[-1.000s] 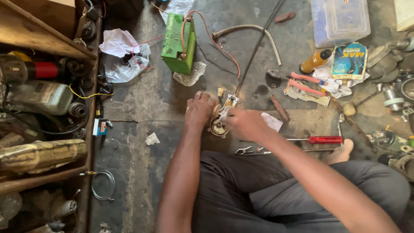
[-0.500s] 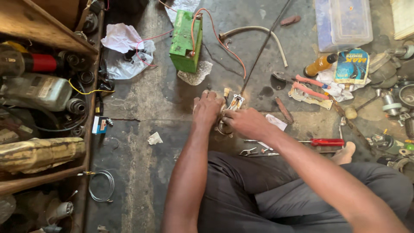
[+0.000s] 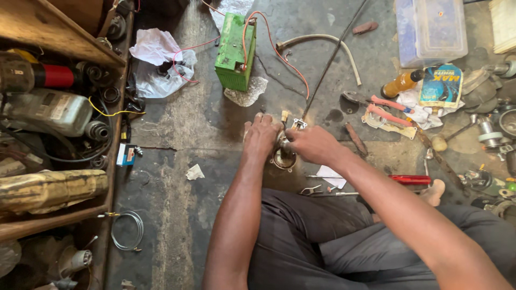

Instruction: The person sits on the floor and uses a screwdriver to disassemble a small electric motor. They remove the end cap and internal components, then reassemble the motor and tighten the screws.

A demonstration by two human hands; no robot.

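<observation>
Metal, round and dull: the small motor part (image 3: 284,157) sits on the concrete floor (image 3: 215,123) just ahead of your knees, between both hands. Your left hand (image 3: 262,137) curls over its left side, fingers closed against it. Your right hand (image 3: 313,145) grips its top from the right, fingers bent tight around a small fitting; what lies under the fingertips is hidden. A green battery (image 3: 235,51) stands farther out, with red wires (image 3: 279,53) running from it toward the part. At upper right, a clear plastic box (image 3: 432,29) holds a few small items too faint to identify. Beside it lie an orange bottle (image 3: 402,83) and a blue packet (image 3: 441,86). On your left, the wooden shelf (image 3: 59,37) is crowded with a red-banded cylinder (image 3: 54,76), a grey canister (image 3: 48,110) and dark coiled parts. A red-handled screwdriver (image 3: 411,179) rests near your right forearm.
</observation>
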